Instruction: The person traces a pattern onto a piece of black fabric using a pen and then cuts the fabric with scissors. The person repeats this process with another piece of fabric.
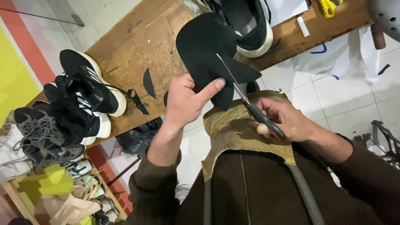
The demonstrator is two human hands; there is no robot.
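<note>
Black sheet piece (pixel 206 46), rounded like an insole blank, held up over the edge of the wooden workbench (pixel 133 46), just above the person's lap. Left hand (pixel 187 100) pinches its lower edge, thumb flat on top, fingers underneath. Right hand (pixel 283 121) is wrapped around the dark handle of a pair of scissors (pixel 246 98); the thin blades run up across the sheet, tip partway into the material.

Step in hand, as judged: trimming the outline, cut under way on the right-hand side. The next move seems to call for turning the sheet with the left hand so the blades follow the curve, thumb kept off the cutting line.

Black offcuts (pixel 143 89) lie on the bench. A worn leather apron (pixel 237 125) covers the lap.

Containers: a wooden crate (pixel 16 196) at lower left holds mixed shoes and yellow-green fabric; contents otherwise hard to sort. Black-and-white sneakers (pixel 89 85) sit on the bench end; another sneaker (pixel 250 25) at the top.
</note>
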